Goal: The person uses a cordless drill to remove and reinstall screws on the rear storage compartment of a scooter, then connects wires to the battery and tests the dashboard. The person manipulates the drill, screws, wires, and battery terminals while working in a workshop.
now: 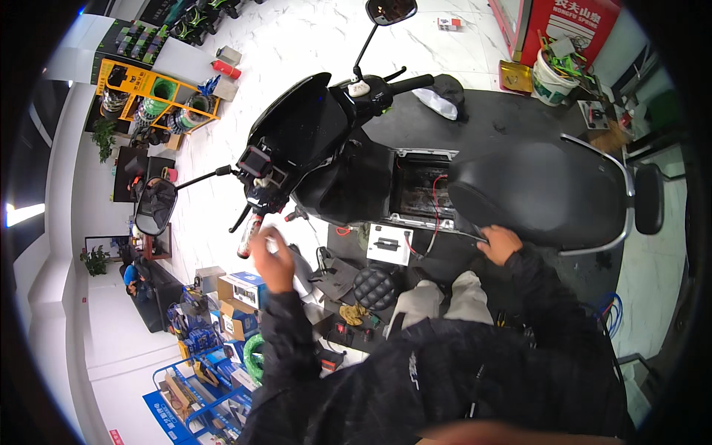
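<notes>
A black scooter [348, 178] stands crosswise before me, its handlebars to the left and its long black seat [549, 189] to the right. My left hand [273, 261], slightly blurred, is beside the left handlebar grip [248, 239], its bent fingers apart and nothing visible in them. Against the scooter's side, below the front of the seat, my right hand [502, 245] has its fingers drawn together. What lies between these fingertips is hidden. Between seat and front part, an uncovered compartment [421, 189] shows a red wire [436, 204] running out over its near edge.
A white box [388, 245] with a cable beside it sits near my knees. Close by are a black quilted cushion [374, 289], gloves [354, 314] and cartons [241, 293]. A blue cart [159, 415] stands lower left, a white bucket [552, 85] far right. The left mirror [156, 206] juts out.
</notes>
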Action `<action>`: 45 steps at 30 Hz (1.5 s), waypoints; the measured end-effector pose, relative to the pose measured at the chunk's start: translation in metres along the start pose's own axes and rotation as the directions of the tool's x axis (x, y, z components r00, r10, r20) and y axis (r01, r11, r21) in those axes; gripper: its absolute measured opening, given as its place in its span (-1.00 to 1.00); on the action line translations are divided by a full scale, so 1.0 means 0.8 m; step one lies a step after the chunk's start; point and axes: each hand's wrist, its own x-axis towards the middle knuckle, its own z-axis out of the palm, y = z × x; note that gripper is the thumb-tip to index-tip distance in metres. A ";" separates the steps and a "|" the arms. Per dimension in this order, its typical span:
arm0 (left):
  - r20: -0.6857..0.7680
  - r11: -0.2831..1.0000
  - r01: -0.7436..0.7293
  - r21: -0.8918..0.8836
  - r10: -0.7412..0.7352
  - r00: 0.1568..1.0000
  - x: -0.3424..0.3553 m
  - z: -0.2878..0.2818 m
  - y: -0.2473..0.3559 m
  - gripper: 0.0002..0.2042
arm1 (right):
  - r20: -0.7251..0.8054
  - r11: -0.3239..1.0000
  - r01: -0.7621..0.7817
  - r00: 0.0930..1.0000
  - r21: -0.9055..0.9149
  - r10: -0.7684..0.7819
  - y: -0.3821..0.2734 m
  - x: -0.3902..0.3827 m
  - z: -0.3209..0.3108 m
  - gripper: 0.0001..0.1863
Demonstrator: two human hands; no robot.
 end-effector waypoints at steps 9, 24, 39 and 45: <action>0.096 0.901 0.371 0.226 -0.399 0.912 0.144 0.028 -0.114 -0.74 | -0.136 0.959 0.225 0.970 0.170 -0.203 -0.133 0.131 -0.036 -0.56; -0.029 0.838 0.382 0.390 -0.403 0.915 0.150 0.028 -0.093 -0.75 | -0.188 0.942 0.335 0.924 -0.025 -0.333 -0.276 0.652 0.094 -0.65; -0.089 0.795 0.383 0.470 -0.389 0.917 0.153 0.031 -0.092 -0.76 | -0.198 0.936 0.327 0.916 -0.131 -0.348 -0.241 0.655 0.082 -0.51; -0.121 0.783 0.375 0.496 -0.366 0.923 0.153 0.031 -0.094 -0.76 | -0.272 0.914 0.372 0.907 0.159 -0.322 -0.216 0.491 0.043 -0.46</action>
